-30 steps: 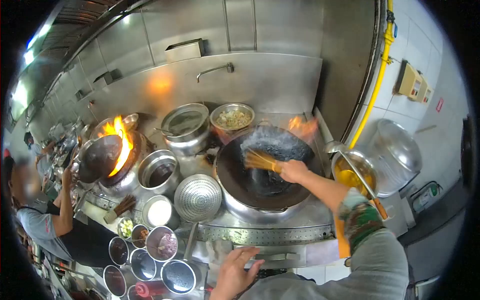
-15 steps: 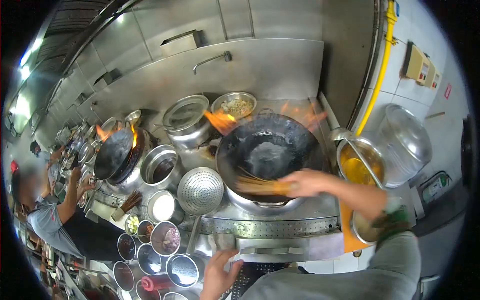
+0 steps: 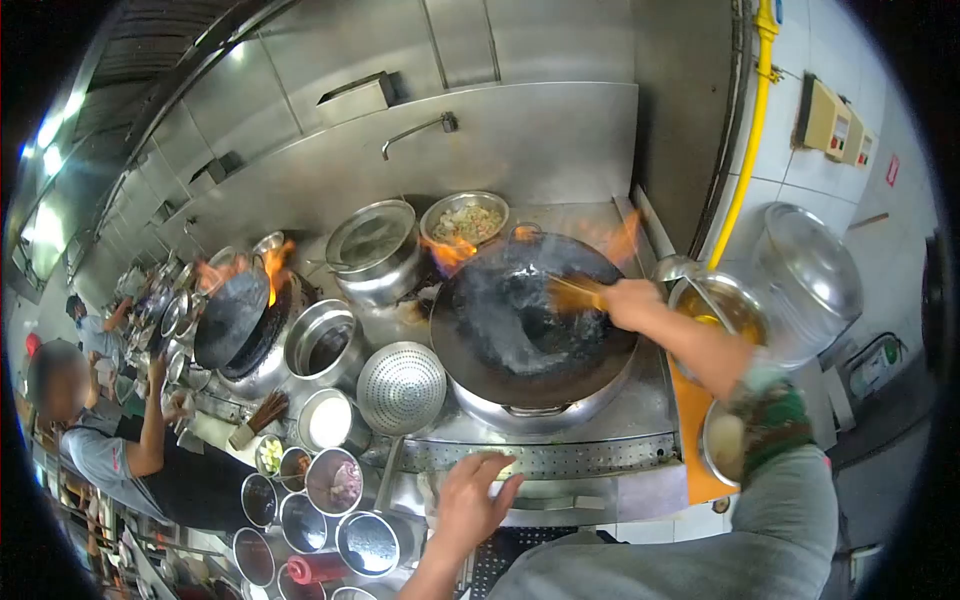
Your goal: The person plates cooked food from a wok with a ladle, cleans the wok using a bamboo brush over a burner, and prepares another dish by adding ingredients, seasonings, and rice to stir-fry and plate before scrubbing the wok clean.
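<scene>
My right hand (image 3: 632, 304) grips a bamboo wok brush (image 3: 576, 293) by its bound end. The bristles reach into the right side of a large dark wok (image 3: 480, 362), where water and steam swirl over the bottom. Flames rise at the wok's back and sides. My left hand (image 3: 472, 502) hovers by the stove's front edge, thumb and fingers apart, with nothing visible in it. A perforated strainer (image 3: 402, 385) lies just beyond it, its handle pointing toward me. Metal pots of ingredients, one with chopped purple pieces (image 3: 344, 482), stand to its left.
A lidded pot (image 3: 375, 262) and a bowl of food (image 3: 462, 222) sit behind. On the right are a pot of yellow liquid (image 3: 690, 305) with a ladle across it and a metal lid (image 3: 815, 255). At left, a co-worker (image 3: 110, 450) stands by another flaming wok (image 3: 228, 318).
My right hand has swept the brush from the wok's near side up to its right side. My left hand has risen slightly to the right, over where a cloth showed on the edge.
</scene>
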`<state>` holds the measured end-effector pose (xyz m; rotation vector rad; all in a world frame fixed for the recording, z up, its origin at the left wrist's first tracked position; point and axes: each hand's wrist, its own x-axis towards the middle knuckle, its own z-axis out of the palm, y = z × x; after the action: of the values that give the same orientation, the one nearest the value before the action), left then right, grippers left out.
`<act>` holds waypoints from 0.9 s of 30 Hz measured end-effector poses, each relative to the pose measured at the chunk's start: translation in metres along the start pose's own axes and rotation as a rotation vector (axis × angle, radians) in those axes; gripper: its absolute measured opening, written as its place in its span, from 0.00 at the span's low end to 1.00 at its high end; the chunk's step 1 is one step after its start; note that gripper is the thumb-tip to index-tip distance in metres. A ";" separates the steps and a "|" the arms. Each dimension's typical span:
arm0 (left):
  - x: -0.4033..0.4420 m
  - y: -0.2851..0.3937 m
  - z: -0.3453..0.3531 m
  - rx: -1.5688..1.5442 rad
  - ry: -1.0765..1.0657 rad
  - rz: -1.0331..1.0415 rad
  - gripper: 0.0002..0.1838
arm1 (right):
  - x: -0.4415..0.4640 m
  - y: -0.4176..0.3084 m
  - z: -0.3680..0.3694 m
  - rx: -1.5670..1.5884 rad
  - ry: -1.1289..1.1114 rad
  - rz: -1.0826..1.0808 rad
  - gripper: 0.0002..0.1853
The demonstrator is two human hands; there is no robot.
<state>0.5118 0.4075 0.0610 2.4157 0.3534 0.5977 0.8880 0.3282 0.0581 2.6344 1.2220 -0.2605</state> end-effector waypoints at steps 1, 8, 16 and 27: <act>0.017 0.004 0.010 0.039 0.017 0.098 0.14 | 0.024 -0.011 0.010 0.025 0.071 0.051 0.24; 0.086 0.008 0.075 0.367 -0.156 0.220 0.14 | -0.006 -0.060 0.026 0.441 -0.004 -0.298 0.24; 0.088 -0.023 0.094 0.472 -0.221 0.173 0.16 | -0.039 0.075 -0.041 0.254 0.105 0.152 0.24; 0.124 -0.011 0.006 0.243 0.232 0.195 0.24 | -0.265 0.084 -0.080 0.993 0.486 0.257 0.28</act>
<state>0.6204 0.4603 0.0904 2.6380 0.3028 0.9772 0.7887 0.1045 0.2130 3.8600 0.9896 -0.2210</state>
